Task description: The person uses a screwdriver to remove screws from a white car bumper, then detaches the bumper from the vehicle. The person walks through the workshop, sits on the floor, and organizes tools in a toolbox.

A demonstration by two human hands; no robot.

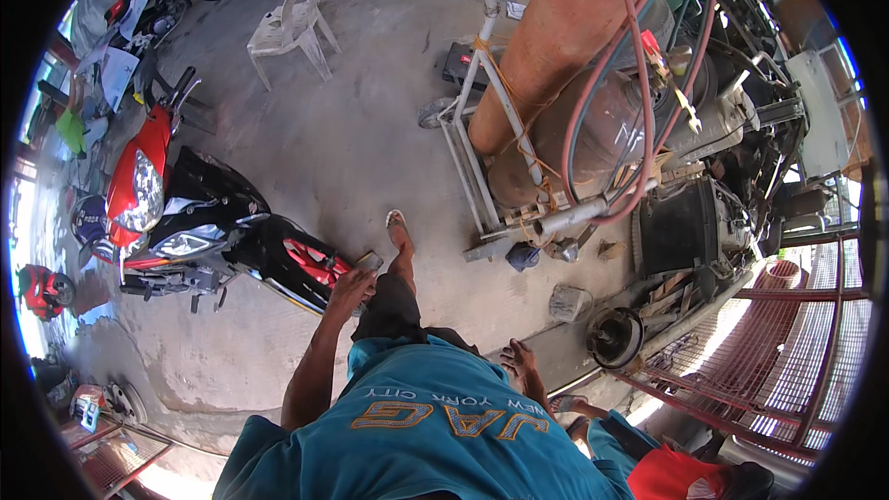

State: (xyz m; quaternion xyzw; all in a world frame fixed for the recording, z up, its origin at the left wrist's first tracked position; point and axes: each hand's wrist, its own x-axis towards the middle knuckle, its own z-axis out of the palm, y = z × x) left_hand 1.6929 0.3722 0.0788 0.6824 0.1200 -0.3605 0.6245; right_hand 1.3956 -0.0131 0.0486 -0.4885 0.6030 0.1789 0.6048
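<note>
A small dark block [369, 261], flat-faced and seemingly rigid, sits gripped in the left hand [351, 290], near the red-rimmed wheel [313, 264] of a glossy red-and-black motorcycle [208, 239], while the right hand [520, 358] has its fingers loosely parted and looks empty. The step in hand seems to be carrying the block, one sandalled foot [396, 221] forward, and the next move calls for a steady hold and clearance past the wheel. Farther out, gritty concrete floor [352, 139] bears a moulded white plastic chair [289, 32] and a rust-orange cylinder [567, 42] beside looping rubber hoses [636, 46].
</note>
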